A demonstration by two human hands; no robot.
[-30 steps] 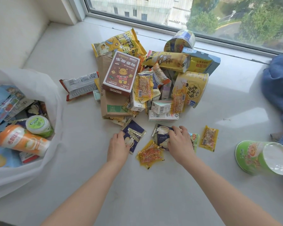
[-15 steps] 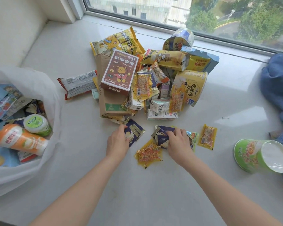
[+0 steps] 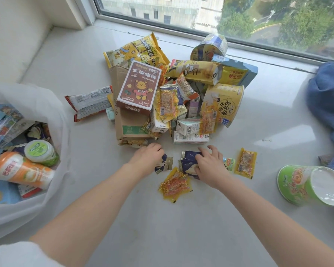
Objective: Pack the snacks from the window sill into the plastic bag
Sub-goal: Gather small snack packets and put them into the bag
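Head view: since a second ago the left hand [image 3: 147, 158] has closed its curled fingers over a navy sachet [image 3: 165, 162]; the right hand [image 3: 210, 166] now pinches two navy "Yuoge" sachets [image 3: 189, 160] on the window sill [image 3: 181, 228]. The snack pile [image 3: 172, 97] behind includes a brown "SEERUS" box [image 3: 138, 87]. The bag [image 3: 44, 105] sits left, part filled
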